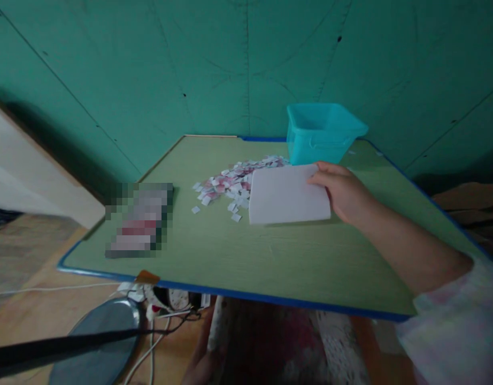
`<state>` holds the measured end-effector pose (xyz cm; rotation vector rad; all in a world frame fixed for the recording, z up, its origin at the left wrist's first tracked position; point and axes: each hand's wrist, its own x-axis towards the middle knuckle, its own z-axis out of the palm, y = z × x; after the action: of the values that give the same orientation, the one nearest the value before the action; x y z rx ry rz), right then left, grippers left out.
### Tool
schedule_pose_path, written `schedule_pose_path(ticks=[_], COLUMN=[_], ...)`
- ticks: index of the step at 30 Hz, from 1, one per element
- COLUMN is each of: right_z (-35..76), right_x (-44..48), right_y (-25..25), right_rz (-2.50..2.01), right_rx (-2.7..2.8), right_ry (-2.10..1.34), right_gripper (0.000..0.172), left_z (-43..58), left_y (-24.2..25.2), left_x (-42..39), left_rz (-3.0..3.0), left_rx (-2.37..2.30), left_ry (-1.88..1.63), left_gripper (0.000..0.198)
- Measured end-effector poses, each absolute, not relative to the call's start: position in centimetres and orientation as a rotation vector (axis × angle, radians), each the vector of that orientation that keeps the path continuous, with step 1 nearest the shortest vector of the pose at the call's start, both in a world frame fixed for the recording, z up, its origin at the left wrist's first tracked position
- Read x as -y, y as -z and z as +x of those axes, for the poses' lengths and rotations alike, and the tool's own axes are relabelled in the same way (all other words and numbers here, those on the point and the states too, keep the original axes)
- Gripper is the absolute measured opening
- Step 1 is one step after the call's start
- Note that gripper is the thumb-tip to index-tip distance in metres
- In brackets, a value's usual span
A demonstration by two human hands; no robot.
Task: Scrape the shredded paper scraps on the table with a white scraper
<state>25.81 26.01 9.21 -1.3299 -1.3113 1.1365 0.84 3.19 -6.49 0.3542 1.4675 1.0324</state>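
Right hand (340, 192) comes in from the right edge of my view, forearm (410, 251) reaching low and diagonally across a green tabletop (270, 267) with blue edging, pale sleeve (443, 321) pushed back from the wrist. Fingers (322, 174) lie close together, slightly curled, over the right edge of a white paper sheet (286, 195). Thumb is hidden. I cannot tell whether the hand is pinching the sheet or only pressing on it. The sheet lies flat on the table, near the middle. Small white and pink paper scraps (230, 184) are heaped just left of it, running back beside a turquoise plastic bin (322, 133) at the far edge. Pixelated packet (140, 219) on the table's left. Blurred shape below the front edge may be the left hand (199, 367); its state I cannot tell.
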Motion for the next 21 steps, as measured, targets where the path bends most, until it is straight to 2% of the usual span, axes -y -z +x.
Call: schedule_pose_path(ticks=[4, 10, 18, 21], right_z=[26.3, 27.9, 28.1, 28.0], right_x=[-26.0, -25.5, -24.3, -24.2], right_y=[-9.6, -8.2, -8.6, -8.7], right_rz=[-1.243, -1.319, -1.334, -1.324], right_rx=[1.262, 1.334, 1.424, 1.409], right_ry=[-1.069, -1.007, -1.200, -1.169], right_gripper=[0.009, 0.017, 0.021, 0.018], left_z=[0.6, 0.8, 0.9, 1.0], left_y=[8.3, 10.1, 8.3, 8.4], left_x=[-3.3, -2.9, -3.4, -3.2], left_rz=[0.345, 0.242, 0.364, 0.363], left_rx=[-1.533, -1.628, -1.626, -1.626], left_ry=[-1.096, -1.233, -1.190, -1.193], left_gripper=[0.053, 0.040, 0.050, 0.034])
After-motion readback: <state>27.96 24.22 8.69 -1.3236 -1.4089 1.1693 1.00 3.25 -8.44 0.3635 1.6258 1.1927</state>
